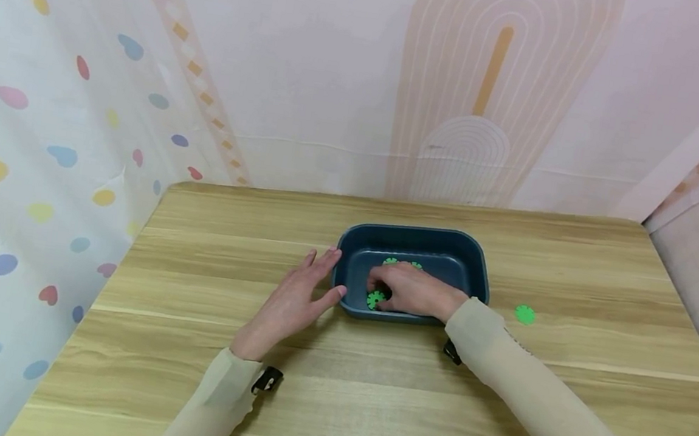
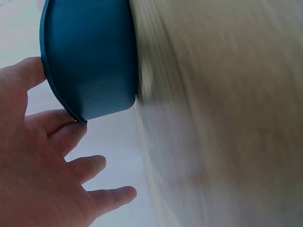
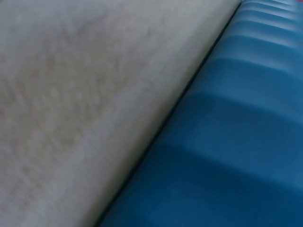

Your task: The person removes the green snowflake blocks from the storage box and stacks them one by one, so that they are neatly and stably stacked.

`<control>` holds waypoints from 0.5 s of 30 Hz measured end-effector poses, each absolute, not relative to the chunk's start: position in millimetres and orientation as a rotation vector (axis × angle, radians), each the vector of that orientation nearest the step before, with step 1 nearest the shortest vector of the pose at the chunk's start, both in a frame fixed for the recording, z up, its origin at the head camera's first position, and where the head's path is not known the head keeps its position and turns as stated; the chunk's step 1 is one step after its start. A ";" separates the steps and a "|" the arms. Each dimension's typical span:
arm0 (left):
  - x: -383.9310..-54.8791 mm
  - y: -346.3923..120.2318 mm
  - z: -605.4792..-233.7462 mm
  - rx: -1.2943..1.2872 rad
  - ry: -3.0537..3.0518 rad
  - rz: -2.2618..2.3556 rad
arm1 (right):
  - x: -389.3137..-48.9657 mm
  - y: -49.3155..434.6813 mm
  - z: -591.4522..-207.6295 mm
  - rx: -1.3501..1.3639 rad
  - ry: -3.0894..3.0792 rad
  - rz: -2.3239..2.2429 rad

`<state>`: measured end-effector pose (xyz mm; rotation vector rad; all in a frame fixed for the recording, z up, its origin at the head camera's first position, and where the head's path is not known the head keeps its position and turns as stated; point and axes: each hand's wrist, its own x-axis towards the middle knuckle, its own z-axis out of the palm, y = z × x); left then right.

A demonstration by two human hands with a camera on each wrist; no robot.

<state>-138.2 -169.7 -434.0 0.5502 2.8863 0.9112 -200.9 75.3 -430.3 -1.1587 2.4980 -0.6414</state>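
A dark blue rectangular tray (image 1: 417, 238) stands on the wooden table. My left hand (image 1: 296, 298) is at its left end, fingers spread, with thumb and fingertips right at the rim. In the left wrist view the thumb and a forefinger touch the tray's edge (image 2: 90, 56), while the other fingers reach out straight. My right hand (image 1: 413, 289) reaches down into the tray over the front rim, fingers bent downward around a green toothed disc (image 1: 374, 300). Whether it pinches the disc I cannot tell. More green discs (image 1: 416, 265) lie behind that hand, partly hidden.
Another green disc (image 1: 525, 315) lies on the wooden table (image 1: 192, 285), right of the tray. A patterned cloth (image 1: 317, 64) hangs behind the table and along its left side. In the right wrist view the blue tray wall (image 3: 236, 142) stands very close.
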 end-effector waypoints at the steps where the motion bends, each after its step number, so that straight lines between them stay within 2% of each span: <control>1: -138.2 -169.9 -434.1 0.550 2.886 0.912 | -200.9 75.8 -430.0 -1.159 2.489 -0.653; 15: -137.4 -170.5 -432.4 0.552 2.876 0.915 | -196.6 87.0 -426.3 -1.083 2.430 -0.942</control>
